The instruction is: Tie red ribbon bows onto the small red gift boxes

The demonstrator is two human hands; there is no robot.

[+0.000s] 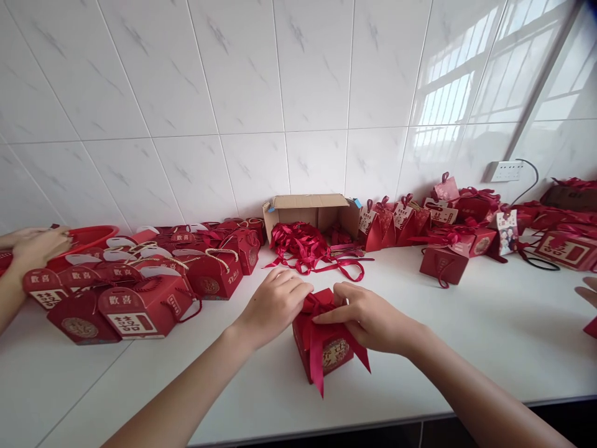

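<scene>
A small red gift box with gold lettering on its front stands upright on the white table, close to the front edge. Red ribbon forms a bow on its top, and two tails hang down the front. From the left, my left hand closes its fingers on the ribbon by the bow. My right hand pinches the ribbon on the other side, its index finger lying across the knot. Parts of the bow are hidden beneath my fingers.
Many red gift boxes crowd the left, beside a red basin and another person's hands. An open cardboard box of loose ribbon stands at the wall. More boxes fill the right, where another hand shows.
</scene>
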